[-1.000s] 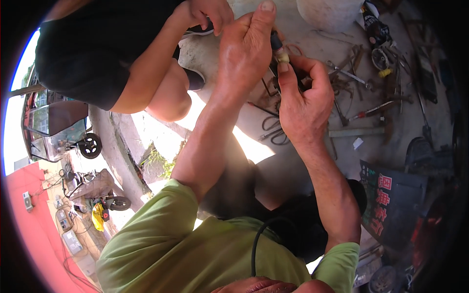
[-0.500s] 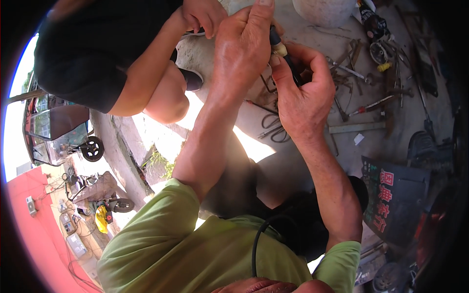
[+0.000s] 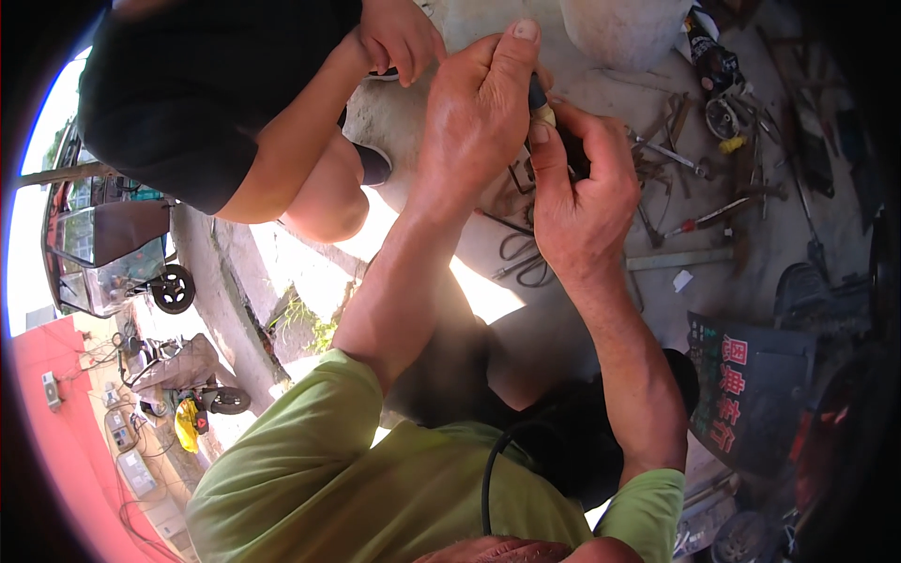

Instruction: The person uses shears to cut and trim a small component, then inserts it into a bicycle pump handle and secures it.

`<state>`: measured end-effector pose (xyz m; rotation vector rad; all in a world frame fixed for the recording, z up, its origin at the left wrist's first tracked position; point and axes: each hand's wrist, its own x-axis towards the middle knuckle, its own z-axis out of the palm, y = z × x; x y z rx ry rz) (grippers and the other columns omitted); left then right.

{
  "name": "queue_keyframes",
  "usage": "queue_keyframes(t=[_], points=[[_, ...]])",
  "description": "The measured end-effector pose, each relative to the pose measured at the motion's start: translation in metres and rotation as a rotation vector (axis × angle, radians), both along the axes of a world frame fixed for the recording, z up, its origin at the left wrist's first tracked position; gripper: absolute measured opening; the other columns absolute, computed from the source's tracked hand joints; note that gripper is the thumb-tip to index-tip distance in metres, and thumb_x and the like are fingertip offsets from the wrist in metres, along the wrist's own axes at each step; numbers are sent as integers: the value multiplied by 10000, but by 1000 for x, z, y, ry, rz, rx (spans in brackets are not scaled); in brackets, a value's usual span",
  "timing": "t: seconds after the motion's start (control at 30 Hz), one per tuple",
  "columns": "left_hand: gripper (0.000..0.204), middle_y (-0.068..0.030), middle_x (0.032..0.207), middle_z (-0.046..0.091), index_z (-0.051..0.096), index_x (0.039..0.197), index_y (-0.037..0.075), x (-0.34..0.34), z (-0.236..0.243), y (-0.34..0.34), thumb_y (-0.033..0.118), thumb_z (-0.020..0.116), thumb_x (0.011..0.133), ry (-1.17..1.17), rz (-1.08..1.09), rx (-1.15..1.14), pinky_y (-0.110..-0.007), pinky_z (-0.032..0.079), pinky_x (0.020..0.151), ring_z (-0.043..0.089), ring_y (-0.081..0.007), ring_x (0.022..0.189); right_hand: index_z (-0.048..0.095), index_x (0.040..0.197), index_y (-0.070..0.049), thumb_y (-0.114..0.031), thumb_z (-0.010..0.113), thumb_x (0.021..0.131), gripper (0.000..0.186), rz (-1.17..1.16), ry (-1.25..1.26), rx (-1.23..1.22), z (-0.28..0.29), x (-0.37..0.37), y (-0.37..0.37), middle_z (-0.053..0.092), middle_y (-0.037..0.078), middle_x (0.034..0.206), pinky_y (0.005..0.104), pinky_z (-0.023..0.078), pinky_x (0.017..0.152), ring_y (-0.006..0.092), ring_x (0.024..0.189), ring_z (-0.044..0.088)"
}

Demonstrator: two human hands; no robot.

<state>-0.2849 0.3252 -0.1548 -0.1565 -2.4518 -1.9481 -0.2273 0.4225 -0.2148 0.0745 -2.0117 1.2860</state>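
Observation:
Between my two hands is a small dark, tube-shaped piece [image 3: 537, 95] with a cream-coloured part [image 3: 543, 115] at its lower end. My left hand [image 3: 481, 113] is wrapped round the upper part, thumb laid along the top, and hides most of it. From the right, my right hand [image 3: 589, 178] pinches the cream part between thumb and curled fingers. What lies inside the right palm is in shadow. A thin bent metal rod [image 3: 519, 178] shows just below the hands, with a dark looped cord [image 3: 527, 261] on the ground.
Close on the left crouches a person in black [image 3: 188, 103], one hand [image 3: 399, 39] near my left hand. A pale bucket [image 3: 624, 28] stands ahead. Wrenches [image 3: 671, 155], a hammer-like tool [image 3: 709, 220] and a black power tool [image 3: 715, 75] lie on the right. A dark signboard [image 3: 751, 385] is nearer.
The view has shifted slightly. My left hand and the dark piece sit a little lower and further right in the picture. Both hands keep their hold, and less of the black lower part shows.

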Motion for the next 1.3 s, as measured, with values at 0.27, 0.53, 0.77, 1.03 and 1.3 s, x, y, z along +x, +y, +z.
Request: queue_keyframes(t=[0.27, 0.53, 0.77, 1.03, 1.3], points=[[589, -27, 782, 667, 702, 853, 8, -2, -2, -5, 503, 498, 1097, 20, -41, -19, -255, 477, 671, 585, -100, 690, 687, 1094, 0, -103, 743, 964, 174, 48, 39, -67, 1, -4, 3, 677, 104, 946, 358, 529, 742, 244, 842, 664], [592, -24, 806, 665, 715, 870, -1, -4, -3, -1, 493, 484, 1101, 96, -43, -73, -275, 465, 755, 583, -111, 768, 687, 1056, -4, -114, 718, 950, 155, 47, -20, -22, 1, -5, 8, 676, 171, 961, 468, 530, 808, 405, 914, 652], [618, -32, 829, 680, 734, 905, 7, -3, 3, -3, 538, 473, 1086, -55, -46, -73, -283, 471, 783, 582, -124, 815, 676, 1120, 15, -99, 739, 978, 192, 162, -79, -225, 1, -5, 7, 671, 64, 931, 303, 517, 689, 138, 767, 625], [614, -27, 854, 678, 746, 927, 23, -5, 2, -5, 559, 485, 1077, -17, -80, -116, -288, 475, 814, 588, -130, 876, 685, 1028, -1, -85, 780, 919, 167, 129, -158, -391, 1, -8, 5, 686, 110, 940, 317, 538, 684, 227, 774, 672], [405, -16, 983, 668, 701, 1124, 34, -14, 7, -22, 418, 687, 996, 13, -407, -115, -291, 486, 880, 604, -134, 936, 698, 1027, -2, -151, 731, 982, 159, 93, -115, -257, -5, -15, 17, 686, 111, 941, 332, 534, 745, 226, 811, 677]])
